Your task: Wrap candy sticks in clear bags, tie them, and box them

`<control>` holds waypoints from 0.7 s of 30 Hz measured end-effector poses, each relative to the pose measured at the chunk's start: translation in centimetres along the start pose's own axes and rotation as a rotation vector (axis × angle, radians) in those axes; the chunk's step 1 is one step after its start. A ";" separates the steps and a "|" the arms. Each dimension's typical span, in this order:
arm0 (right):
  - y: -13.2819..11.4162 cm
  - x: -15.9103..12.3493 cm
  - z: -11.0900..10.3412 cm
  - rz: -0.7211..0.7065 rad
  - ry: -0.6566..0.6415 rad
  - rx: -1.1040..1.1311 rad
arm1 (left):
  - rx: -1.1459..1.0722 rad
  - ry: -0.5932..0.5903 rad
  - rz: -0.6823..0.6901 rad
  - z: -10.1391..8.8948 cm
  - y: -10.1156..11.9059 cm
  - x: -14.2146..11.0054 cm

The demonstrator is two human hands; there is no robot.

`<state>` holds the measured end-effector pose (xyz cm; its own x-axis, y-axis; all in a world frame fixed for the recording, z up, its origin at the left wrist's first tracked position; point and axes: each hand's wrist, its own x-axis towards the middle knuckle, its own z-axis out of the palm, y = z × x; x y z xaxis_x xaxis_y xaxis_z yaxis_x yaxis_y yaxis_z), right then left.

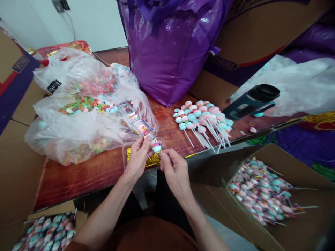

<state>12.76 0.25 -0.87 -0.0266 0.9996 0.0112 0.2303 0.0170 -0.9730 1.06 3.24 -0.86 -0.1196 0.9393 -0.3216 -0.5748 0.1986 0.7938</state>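
My left hand is closed around a marshmallow lollipop in a clear printed wrapper, with pink, white and pale blue sections showing. My right hand pinches thumb and forefinger together right at the lower end of the lollipop; what lies between those fingertips is too small to make out. Below both hands sits a clear plastic tub with gold metallic strips in it. Just beyond my left hand, a stack of clear printed wrappers lies on the wooden table.
Unwrapped marshmallow lollipops lie piled to the right, near a dark teal bottle. Plastic bags of sweets cover the left. A purple bag stands behind. Cardboard boxes hold wrapped lollipops at lower right and lower left.
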 end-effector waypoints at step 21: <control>-0.5 0.9 1.2 -0.240 -0.029 -0.297 | -0.006 0.014 -0.017 -1.8 1.3 0.8</control>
<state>11.49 1.10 -0.62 -0.1403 0.9653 0.2205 0.4858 0.2611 -0.8342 -1.23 3.74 -1.04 -0.1207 0.9318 -0.3423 -0.5814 0.2131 0.7852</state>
